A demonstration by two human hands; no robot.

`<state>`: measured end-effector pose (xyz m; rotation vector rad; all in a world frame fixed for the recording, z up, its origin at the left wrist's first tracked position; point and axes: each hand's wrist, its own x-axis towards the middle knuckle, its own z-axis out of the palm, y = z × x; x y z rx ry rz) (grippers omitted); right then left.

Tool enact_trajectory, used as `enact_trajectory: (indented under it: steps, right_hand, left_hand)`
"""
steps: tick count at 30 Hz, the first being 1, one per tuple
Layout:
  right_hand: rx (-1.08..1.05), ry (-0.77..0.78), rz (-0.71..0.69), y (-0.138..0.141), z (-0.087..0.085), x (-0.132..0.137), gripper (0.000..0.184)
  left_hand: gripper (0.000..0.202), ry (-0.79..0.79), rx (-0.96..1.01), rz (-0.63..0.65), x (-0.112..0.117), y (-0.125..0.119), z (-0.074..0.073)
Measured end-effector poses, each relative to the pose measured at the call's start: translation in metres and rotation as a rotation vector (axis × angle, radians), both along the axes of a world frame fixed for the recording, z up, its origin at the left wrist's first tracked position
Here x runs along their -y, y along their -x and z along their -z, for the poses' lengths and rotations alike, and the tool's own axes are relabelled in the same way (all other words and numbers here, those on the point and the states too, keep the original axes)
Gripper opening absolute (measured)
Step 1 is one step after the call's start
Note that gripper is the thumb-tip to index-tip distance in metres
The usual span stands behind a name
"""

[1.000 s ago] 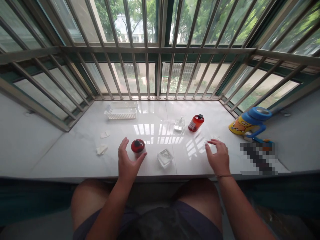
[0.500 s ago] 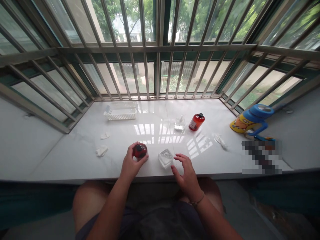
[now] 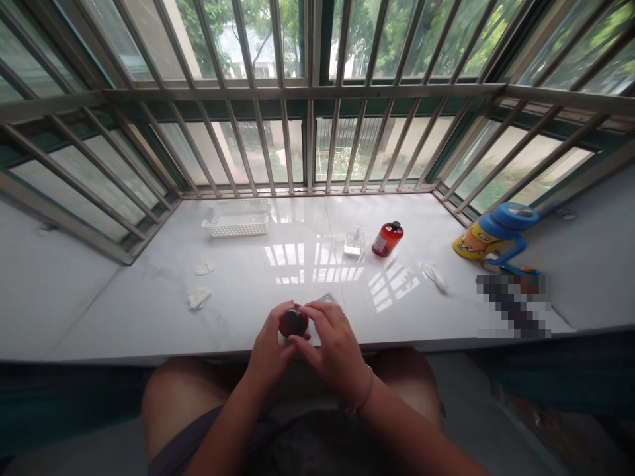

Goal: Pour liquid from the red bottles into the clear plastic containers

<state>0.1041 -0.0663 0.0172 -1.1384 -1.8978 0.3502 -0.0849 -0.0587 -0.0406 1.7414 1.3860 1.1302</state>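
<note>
A dark red bottle with a black cap [image 3: 294,321] is near the front edge of the white counter. My left hand [image 3: 270,344] is closed around the bottle's left side. From the right, my right hand [image 3: 332,340] has its thumb and fingers on the black cap. Behind the right hand, a clear square glass container [image 3: 328,299] is mostly hidden; only its back rim shows. Farther back, a second red bottle [image 3: 387,239] with a black cap and a pale label stands beside a small clear pump bottle [image 3: 354,242].
A white perforated basket [image 3: 238,229] sits at the back left. Crumpled white tissues [image 3: 199,298] lie on the left, and another white scrap [image 3: 435,277] on the right. A blue and yellow flask [image 3: 496,231] stands at the far right, near a blurred patch. Metal bars line the window.
My left hand has brought the bottle right and toward me. My right hand has come left from beside the glass container onto the cap, now covering most of the container.
</note>
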Motion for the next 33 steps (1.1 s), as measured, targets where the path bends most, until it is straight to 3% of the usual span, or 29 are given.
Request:
enact_trajectory:
  steps: [8,13,18,22,27,33]
  right_hand:
    - [0.119,0.132,0.038,0.027,-0.011,-0.020,0.033]
    - [0.018,0.231,-0.009,0.022,-0.012,-0.028,0.050]
    - [-0.009,0.325,-0.130,0.008,-0.021,-0.031,0.053]
    - [0.013,0.266,-0.214,-0.004,-0.019,-0.030,0.070]
    - [-0.024,0.094,-0.097,-0.012,-0.014,-0.027,0.069]
    - [-0.007,0.120,-0.163,0.000,-0.015,-0.018,0.071]
  left_hand:
    - [0.066,0.081,-0.041,-0.116,0.003,-0.005,-0.002]
    - [0.068,0.103,-0.022,-0.080,0.002,-0.002,-0.001]
    - [0.069,0.139,-0.006,-0.066,0.000,0.000,0.000]
    - [0.071,0.120,0.010,-0.050,-0.001,0.000,0.001]
    - [0.072,0.055,0.007,-0.039,0.000,-0.002,0.001]
    - [0.071,0.085,0.017,-0.048,0.000,-0.003,0.000]
